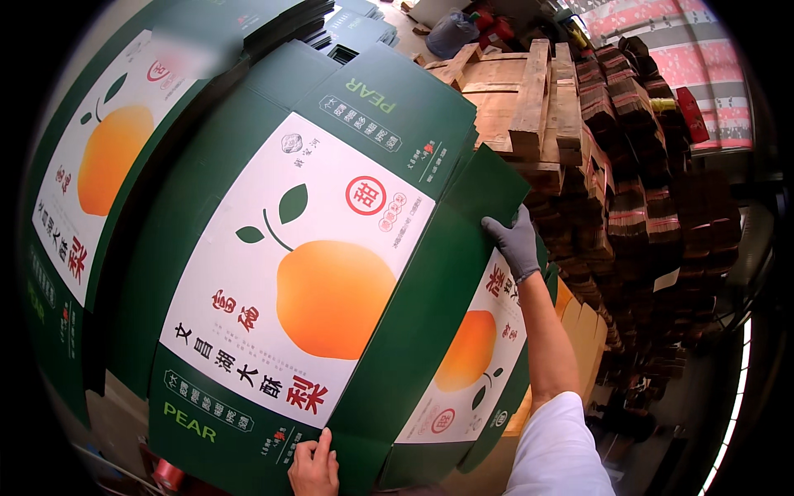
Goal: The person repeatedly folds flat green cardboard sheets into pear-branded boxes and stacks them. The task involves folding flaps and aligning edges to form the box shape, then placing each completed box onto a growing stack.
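Between the bare left hand (314, 468) and the grey-gloved right hand (514, 241), a large flattened green carton (351, 256) is filling the view, its white panel showing an orange-yellow pear with two leaves and a matching smaller panel running below the gloved hand. Well to the left of both hands, a second green carton (124, 157) is standing out with the same print. Beyond the right hand, tall bundles of brown cardboard (637, 165) are leaning in rows, and above it a wooden pallet (533, 99) is sitting next to them. Below the glove, a white sleeve (556, 455) is covering the upper part of the reaching arm. The right hand is spreading its thumb over the carton's right part near the top; its other fingers are partly hiding, so I cannot fairly tell whether it is clasping the board. The left hand is touching the carton's lower border with its fingertips, its hold equally unclear. Left of that hand, a small red roll (169, 477) is lying.
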Demonstrator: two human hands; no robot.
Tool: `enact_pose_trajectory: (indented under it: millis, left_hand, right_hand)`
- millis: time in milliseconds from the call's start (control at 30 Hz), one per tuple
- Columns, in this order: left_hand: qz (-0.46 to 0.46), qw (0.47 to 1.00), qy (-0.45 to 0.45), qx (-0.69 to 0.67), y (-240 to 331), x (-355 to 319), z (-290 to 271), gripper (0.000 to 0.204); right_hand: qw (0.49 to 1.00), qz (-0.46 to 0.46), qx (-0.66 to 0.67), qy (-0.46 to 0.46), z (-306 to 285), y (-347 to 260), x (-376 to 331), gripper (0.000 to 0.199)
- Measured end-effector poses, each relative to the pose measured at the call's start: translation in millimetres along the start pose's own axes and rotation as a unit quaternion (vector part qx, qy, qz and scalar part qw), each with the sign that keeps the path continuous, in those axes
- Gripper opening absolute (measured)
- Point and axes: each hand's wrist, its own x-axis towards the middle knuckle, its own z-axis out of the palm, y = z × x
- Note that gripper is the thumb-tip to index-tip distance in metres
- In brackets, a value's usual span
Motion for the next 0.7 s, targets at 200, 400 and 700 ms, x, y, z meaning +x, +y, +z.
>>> enact_pose_trajectory:
  millis: [200,400,700]
  left_hand:
    - [-0.001,1.0,-0.001,-0.003,2,1,-1,0.05]
    - [0.004,1.0,-0.003,-0.007,2,2,-1,0.049]
    - [0.008,1.0,-0.002,0.0,3,3,-1,0.049]
  right_hand:
    - [1.0,0.013,-0.02,0.0,0,4,1,0.066]
    - [0.999,0.009,-0.047,0.008,0,15,4,0.069]
    - [0.999,0.001,-0.043,0.006,-1,9,3,0.07]
